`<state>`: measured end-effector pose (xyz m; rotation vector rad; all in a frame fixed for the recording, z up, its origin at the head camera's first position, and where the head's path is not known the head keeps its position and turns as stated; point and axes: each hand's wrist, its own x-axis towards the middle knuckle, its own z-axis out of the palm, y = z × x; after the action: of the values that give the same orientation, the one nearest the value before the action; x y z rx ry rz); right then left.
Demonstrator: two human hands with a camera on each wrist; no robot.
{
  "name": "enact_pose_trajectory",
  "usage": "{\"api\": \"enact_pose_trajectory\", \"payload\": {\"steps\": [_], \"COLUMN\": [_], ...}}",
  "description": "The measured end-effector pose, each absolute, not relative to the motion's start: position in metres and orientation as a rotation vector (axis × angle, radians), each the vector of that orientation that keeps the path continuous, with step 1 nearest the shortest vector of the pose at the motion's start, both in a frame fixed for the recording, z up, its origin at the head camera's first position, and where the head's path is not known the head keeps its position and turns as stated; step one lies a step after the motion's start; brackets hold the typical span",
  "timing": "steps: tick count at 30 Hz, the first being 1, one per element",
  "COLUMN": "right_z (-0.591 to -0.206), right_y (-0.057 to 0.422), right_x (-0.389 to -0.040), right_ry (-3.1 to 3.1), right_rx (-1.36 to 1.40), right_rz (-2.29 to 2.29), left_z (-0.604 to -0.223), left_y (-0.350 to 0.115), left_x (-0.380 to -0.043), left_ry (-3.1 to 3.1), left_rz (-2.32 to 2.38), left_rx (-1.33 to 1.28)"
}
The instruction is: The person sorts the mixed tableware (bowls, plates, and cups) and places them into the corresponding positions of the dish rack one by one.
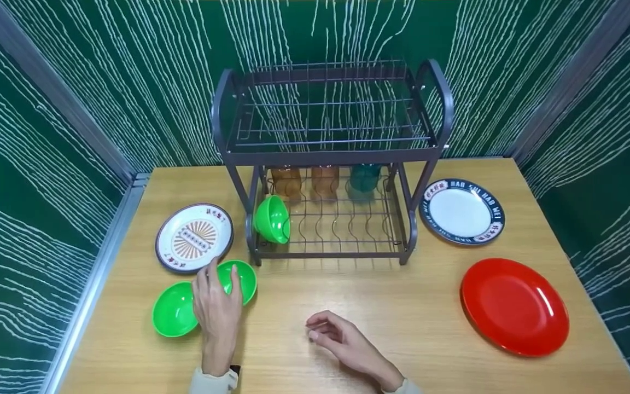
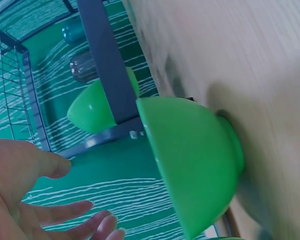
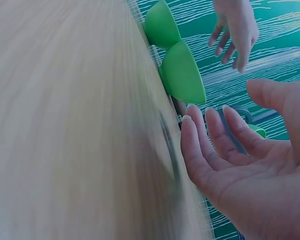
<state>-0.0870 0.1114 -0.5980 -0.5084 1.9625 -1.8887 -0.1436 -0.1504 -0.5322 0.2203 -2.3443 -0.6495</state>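
Note:
Two green bowls stand upright side by side on the table at the left. My left hand hovers over the right-hand green bowl, fingers spread and holding nothing. In the left wrist view a gap shows between the fingers and that bowl. The other green bowl lies just left of the hand. A third green bowl leans on its side in the rack's lower tier. My right hand is low over the table front, fingers loosely curved around nothing, as the right wrist view also shows.
A dark two-tier dish rack stands at the back middle, with several coloured glasses on its lower tier. Left of it lies a patterned white plate. At the right are a blue-rimmed plate and a red plate.

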Motion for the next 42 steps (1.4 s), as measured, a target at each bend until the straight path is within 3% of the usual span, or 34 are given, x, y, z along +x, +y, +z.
{"api": "enact_pose_trajectory", "payload": {"steps": [12, 42], "right_z": [-0.6, -0.596], "right_y": [0.111, 0.112], "right_x": [-0.085, -0.086], "right_ry": [1.952, 1.942], "right_rx": [-0.5, -0.529], "right_rz": [-1.903, -1.904], "left_z": [-0.553, -0.579], "left_y": [-0.164, -0.161], "left_x": [-0.151, -0.155], "left_ry": [-2.432, -2.67], "left_rz": [-0.664, -0.607], "left_rx": [0.279, 0.088]}}
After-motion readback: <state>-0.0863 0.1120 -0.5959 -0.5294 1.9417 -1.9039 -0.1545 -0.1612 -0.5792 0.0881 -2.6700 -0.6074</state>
